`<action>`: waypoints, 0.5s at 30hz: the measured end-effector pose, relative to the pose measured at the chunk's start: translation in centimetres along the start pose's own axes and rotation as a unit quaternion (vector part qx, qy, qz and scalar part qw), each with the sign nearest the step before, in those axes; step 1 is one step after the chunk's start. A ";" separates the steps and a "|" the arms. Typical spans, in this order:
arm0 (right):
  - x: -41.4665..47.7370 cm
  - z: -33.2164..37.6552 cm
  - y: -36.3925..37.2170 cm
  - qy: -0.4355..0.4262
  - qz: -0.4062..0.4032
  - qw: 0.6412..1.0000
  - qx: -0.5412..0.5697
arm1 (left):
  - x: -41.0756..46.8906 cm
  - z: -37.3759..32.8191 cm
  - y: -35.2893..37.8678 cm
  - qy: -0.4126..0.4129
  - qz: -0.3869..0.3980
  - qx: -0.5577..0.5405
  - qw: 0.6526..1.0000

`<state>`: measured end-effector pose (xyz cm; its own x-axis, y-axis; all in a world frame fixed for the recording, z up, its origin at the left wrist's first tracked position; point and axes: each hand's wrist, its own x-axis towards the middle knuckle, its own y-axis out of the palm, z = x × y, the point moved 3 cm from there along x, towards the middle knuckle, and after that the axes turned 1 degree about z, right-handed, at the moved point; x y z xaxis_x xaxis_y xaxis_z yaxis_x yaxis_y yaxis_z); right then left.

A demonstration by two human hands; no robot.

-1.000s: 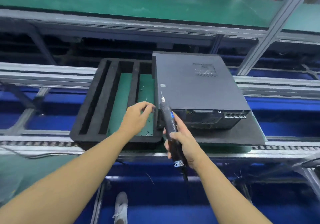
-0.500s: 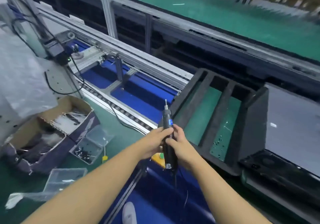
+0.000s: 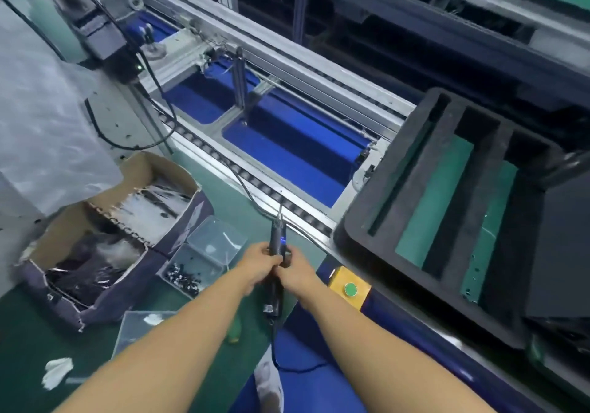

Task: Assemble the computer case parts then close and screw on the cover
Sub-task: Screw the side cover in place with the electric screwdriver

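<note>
Step, my read: cover-screwing stage, between fasteners. Both hands are on the electric screwdriver, centre-bottom of frame, held above the front edge of the bench. The left hand is wrapped round the barrel from frame-left and the right hand is closed round it from frame-right, fingers overlapping. Can't tell if a screw is pinched in there or seated on the bit.

Tool axis: long axis near vertical in frame, bit tip toward the top at the conveyor, cable leaving the butt toward frame-bottom. The bit points away from the computer case, which sits at the right edge beside the black foam tray, cover side up and apparently closed.

Next probably needs one hand freed to pick a screw from the clear screw box, just left of the hands, beside the cardboard box. Then seat it on the bit and swing right to the case.
</note>
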<state>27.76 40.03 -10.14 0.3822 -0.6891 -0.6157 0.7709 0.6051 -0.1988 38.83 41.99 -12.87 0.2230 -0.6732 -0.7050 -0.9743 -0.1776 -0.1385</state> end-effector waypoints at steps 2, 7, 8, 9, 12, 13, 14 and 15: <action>0.9 0.0 0.0 -0.011 0.026 0.998 -0.049 | 0.9 0.3 -0.3 0.000 -0.022 0.040 0.999; 2.4 -0.3 1.1 0.027 0.061 0.982 -0.179 | 1.3 0.4 -1.0 0.008 -0.098 0.192 0.976; 2.5 -0.3 1.3 0.028 0.068 0.978 -0.195 | 1.2 0.0 -1.1 0.011 -0.111 0.239 0.965; 2.5 -0.2 1.5 0.030 0.074 0.975 -0.207 | 1.1 -0.2 -1.2 0.007 -0.117 0.279 0.953; 1.9 -0.3 1.4 0.036 0.066 0.967 -0.243 | 0.3 -1.1 -1.1 0.026 -0.134 0.351 0.926; 1.6 -0.3 1.0 0.038 0.055 0.965 -0.254 | 0.0 -1.7 -1.0 0.060 -0.148 0.354 0.922; 1.1 -0.5 0.3 0.038 0.042 0.963 -0.263 | -0.4 -2.2 -0.7 0.101 -0.156 0.348 0.919; 0.6 -0.6 -0.7 0.033 0.025 0.961 -0.273 | -0.6 -2.9 -0.4 0.138 -0.152 0.338 0.918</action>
<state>27.20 39.42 -10.80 0.3649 -0.6375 -0.6786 0.3630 0.7686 -0.5268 39.20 40.38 -10.34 0.3968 -0.8392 -0.3720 -0.6421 0.0358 -0.7658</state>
